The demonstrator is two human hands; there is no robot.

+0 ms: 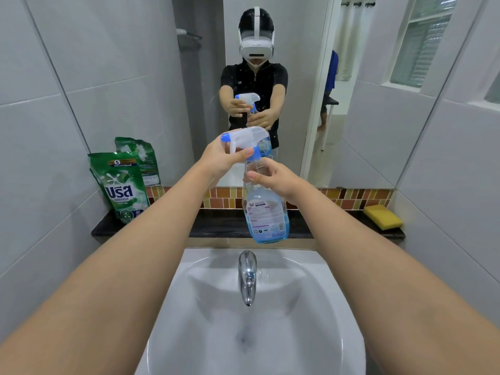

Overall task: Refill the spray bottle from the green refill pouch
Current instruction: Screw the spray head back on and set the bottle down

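Note:
The clear spray bottle (266, 212), holding blue liquid in its lower half, hangs in the air above the dark ledge (216, 226). My right hand (273, 177) grips its neck. My left hand (221, 158) is closed around the white and blue trigger head (243, 138) on top of the bottle. The green refill pouch (119, 186) stands upright at the left end of the ledge, leaning against the wall and mirror, apart from both hands.
Below the hands is a white sink (311, 307) with a chrome tap (246, 277). A yellow sponge (382, 216) lies at the ledge's right end. The mirror (297, 77) reflects a person with a headset; tiled walls close in on both sides.

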